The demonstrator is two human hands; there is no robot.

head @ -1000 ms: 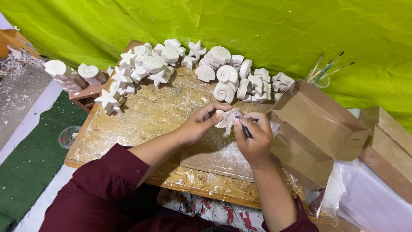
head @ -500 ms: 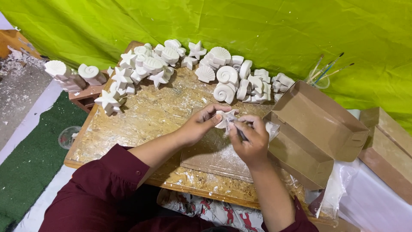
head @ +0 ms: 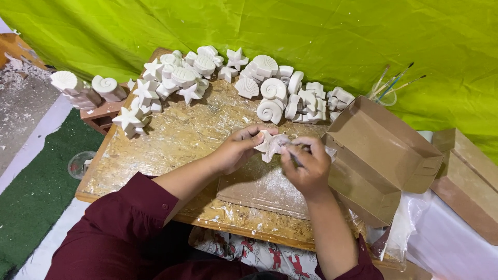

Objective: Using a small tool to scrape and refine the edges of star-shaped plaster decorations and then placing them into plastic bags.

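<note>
My left hand (head: 239, 148) grips a white plaster starfish figure (head: 270, 144) above a dusty brown work slab (head: 259, 186). My right hand (head: 306, 166) is closed around a thin dark tool, whose tip touches the starfish's right side. The tool is mostly hidden by my fingers. Both hands meet over the middle of the wooden board (head: 171, 140).
Several white plaster shells and starfish (head: 270, 93) are piled along the board's far edge, with more (head: 155, 88) at the left. An open cardboard box (head: 378, 155) stands at the right, with brushes in a jar (head: 386, 91) behind it. A green cloth hangs at the back.
Both hands with the starfish have shifted slightly left and toward me. The right hand has slid along the figure's edge.
</note>
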